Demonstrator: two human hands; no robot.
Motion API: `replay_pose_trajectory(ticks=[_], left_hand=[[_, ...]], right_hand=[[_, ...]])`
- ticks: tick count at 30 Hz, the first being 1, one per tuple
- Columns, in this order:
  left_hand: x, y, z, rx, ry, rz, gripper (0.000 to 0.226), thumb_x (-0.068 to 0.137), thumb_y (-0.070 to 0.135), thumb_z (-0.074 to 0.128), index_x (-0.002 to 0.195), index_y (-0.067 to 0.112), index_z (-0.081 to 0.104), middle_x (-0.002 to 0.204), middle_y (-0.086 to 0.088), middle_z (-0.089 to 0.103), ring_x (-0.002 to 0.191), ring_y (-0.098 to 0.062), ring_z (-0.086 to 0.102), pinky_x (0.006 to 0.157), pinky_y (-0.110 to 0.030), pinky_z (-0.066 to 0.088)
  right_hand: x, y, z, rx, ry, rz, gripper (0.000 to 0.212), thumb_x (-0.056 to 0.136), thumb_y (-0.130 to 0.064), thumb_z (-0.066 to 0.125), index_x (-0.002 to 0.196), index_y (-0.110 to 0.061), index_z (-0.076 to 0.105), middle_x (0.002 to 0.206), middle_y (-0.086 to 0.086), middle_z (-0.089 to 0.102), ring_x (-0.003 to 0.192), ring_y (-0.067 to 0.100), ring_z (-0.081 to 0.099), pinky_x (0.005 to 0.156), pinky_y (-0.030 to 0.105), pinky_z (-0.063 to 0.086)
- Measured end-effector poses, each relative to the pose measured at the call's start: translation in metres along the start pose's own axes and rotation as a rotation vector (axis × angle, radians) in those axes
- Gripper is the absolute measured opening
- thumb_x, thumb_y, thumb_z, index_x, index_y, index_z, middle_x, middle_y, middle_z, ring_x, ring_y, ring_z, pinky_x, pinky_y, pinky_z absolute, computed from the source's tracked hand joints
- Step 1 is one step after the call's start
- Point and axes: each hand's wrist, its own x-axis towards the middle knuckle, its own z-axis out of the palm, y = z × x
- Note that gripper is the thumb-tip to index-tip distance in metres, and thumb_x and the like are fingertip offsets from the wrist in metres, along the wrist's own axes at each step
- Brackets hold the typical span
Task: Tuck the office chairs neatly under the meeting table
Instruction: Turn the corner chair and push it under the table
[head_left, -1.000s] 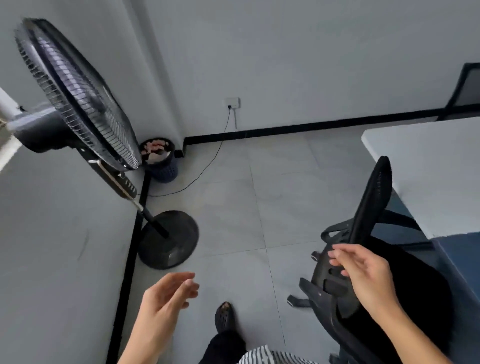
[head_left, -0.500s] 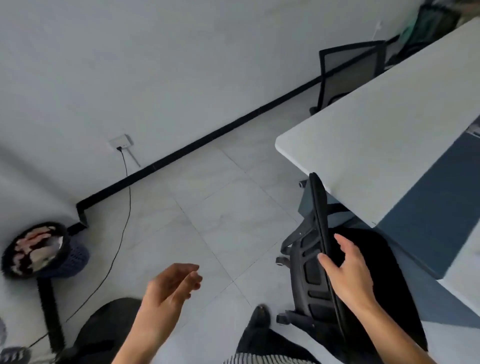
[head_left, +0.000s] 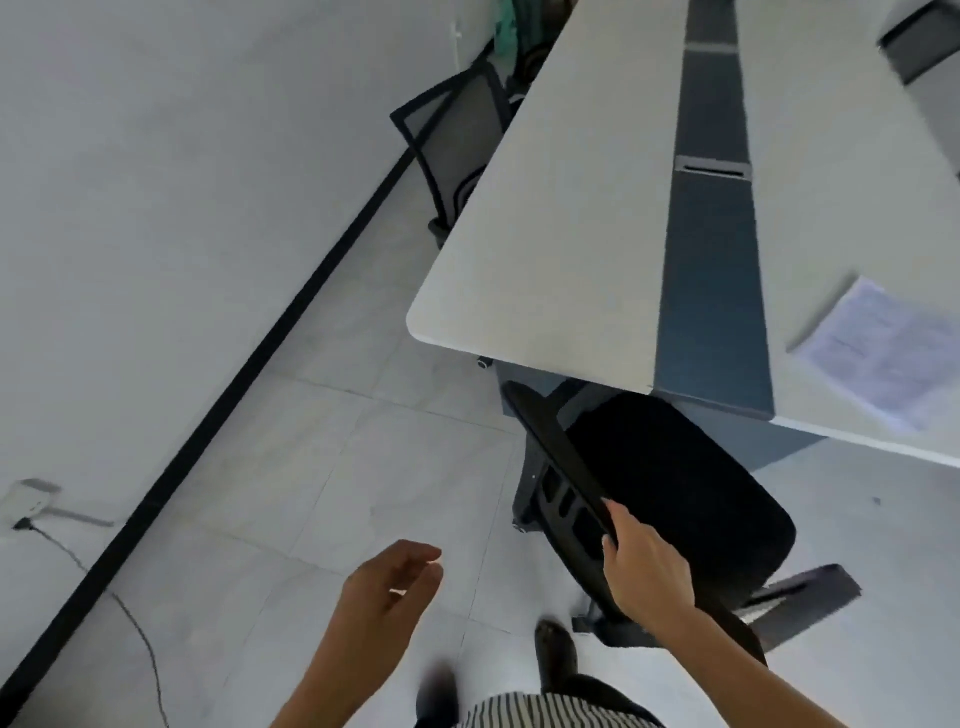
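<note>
A black office chair (head_left: 670, 483) stands at the near end of the white meeting table (head_left: 582, 218), its seat partly under the table's edge. My right hand (head_left: 644, 564) grips the top edge of the chair's backrest. My left hand (head_left: 389, 587) hovers over the floor to the left of the chair, fingers loosely curled and holding nothing. A second black mesh chair (head_left: 457, 140) stands at the table's left side, near the wall.
A sheet of paper (head_left: 883, 353) lies on the table at right. A blue strip (head_left: 711, 234) runs down the table's middle. A wall socket (head_left: 26, 501) with a cable (head_left: 135, 634) sits low at left. My feet (head_left: 556, 649) stand on grey floor tiles.
My view has swung right, so the fan and bin have left the frame and more of the table shows. My right hand has closed on the chair's backrest; the left stays loose.
</note>
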Motion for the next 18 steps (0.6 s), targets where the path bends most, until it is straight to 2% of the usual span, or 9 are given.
replay_pose_trajectory(ticks=[2, 4, 7, 11, 13, 15, 17, 18], left_hand=[[0.016, 0.0, -0.007, 0.104, -0.102, 0.073, 0.01, 0.087, 0.022, 0.061, 0.09, 0.03, 0.066, 0.082, 0.018, 0.069, 0.077, -0.001, 0.063, 0.065, -0.012, 0.047], [0.033, -0.002, -0.009, 0.227, -0.169, 0.162, 0.009, 0.087, 0.027, 0.059, 0.094, 0.029, 0.064, 0.079, 0.015, 0.068, 0.081, -0.001, 0.062, 0.07, -0.014, 0.048], [0.06, -0.007, 0.002, 0.436, -0.211, 0.372, 0.021, 0.089, 0.038, 0.053, 0.105, 0.027, 0.06, 0.103, 0.017, 0.061, 0.095, -0.002, 0.056, 0.086, -0.022, 0.045], [0.078, 0.0, 0.038, 0.62, -0.244, 0.582, 0.051, 0.086, 0.056, 0.03, 0.115, 0.022, 0.055, 0.117, 0.008, 0.054, 0.107, -0.01, 0.048, 0.095, -0.025, 0.038], [0.078, -0.006, 0.06, 0.697, -0.313, 0.617, 0.061, 0.085, 0.062, 0.019, 0.118, 0.024, 0.053, 0.12, 0.007, 0.055, 0.11, -0.011, 0.049, 0.099, -0.027, 0.036], [0.067, -0.019, 0.084, 0.779, -0.415, 0.616, 0.069, 0.085, 0.067, 0.007, 0.118, 0.028, 0.052, 0.119, 0.009, 0.056, 0.108, -0.009, 0.05, 0.1, -0.026, 0.036], [0.049, -0.033, 0.107, 0.856, -0.456, 0.642, 0.075, 0.082, 0.068, -0.002, 0.114, 0.028, 0.054, 0.114, 0.01, 0.056, 0.103, -0.008, 0.05, 0.096, -0.023, 0.039], [0.039, -0.039, 0.116, 0.865, -0.45, 0.633, 0.07, 0.085, 0.065, 0.003, 0.111, 0.028, 0.056, 0.111, 0.011, 0.057, 0.1, -0.007, 0.05, 0.091, -0.022, 0.041]], right_hand=[[-0.02, -0.004, 0.007, -0.027, 0.031, 0.043, 0.045, 0.099, -0.03, 0.041, 0.143, -0.029, 0.032, 0.127, -0.005, 0.061, 0.106, 0.014, 0.063, 0.088, 0.03, 0.053], [-0.04, -0.005, 0.011, -0.064, 0.062, 0.069, 0.043, 0.098, -0.029, 0.041, 0.141, -0.033, 0.035, 0.128, -0.01, 0.059, 0.107, 0.014, 0.062, 0.089, 0.029, 0.051], [-0.068, 0.006, 0.009, -0.078, 0.102, 0.104, 0.038, 0.096, -0.037, 0.044, 0.134, -0.039, 0.044, 0.125, -0.014, 0.062, 0.105, 0.012, 0.062, 0.086, 0.027, 0.048], [-0.11, 0.042, 0.003, -0.002, 0.079, 0.154, 0.041, 0.086, -0.061, 0.049, 0.123, -0.043, 0.056, 0.116, -0.022, 0.064, 0.106, 0.005, 0.059, 0.087, 0.024, 0.044], [-0.123, 0.061, -0.006, 0.105, 0.096, 0.214, 0.043, 0.081, -0.069, 0.044, 0.109, -0.043, 0.064, 0.103, -0.024, 0.067, 0.098, 0.003, 0.06, 0.08, 0.02, 0.043], [-0.132, 0.086, -0.014, 0.155, 0.221, 0.32, 0.044, 0.082, -0.069, 0.041, 0.097, -0.039, 0.069, 0.089, -0.019, 0.07, 0.086, 0.007, 0.063, 0.071, 0.02, 0.042], [-0.136, 0.114, -0.018, 0.061, 0.343, 0.409, 0.045, 0.088, -0.061, 0.041, 0.091, -0.03, 0.073, 0.082, -0.012, 0.071, 0.082, 0.015, 0.064, 0.072, 0.026, 0.042], [-0.137, 0.126, -0.018, 0.001, 0.377, 0.437, 0.047, 0.089, -0.06, 0.04, 0.088, -0.028, 0.073, 0.08, -0.01, 0.071, 0.082, 0.018, 0.065, 0.074, 0.029, 0.042]])
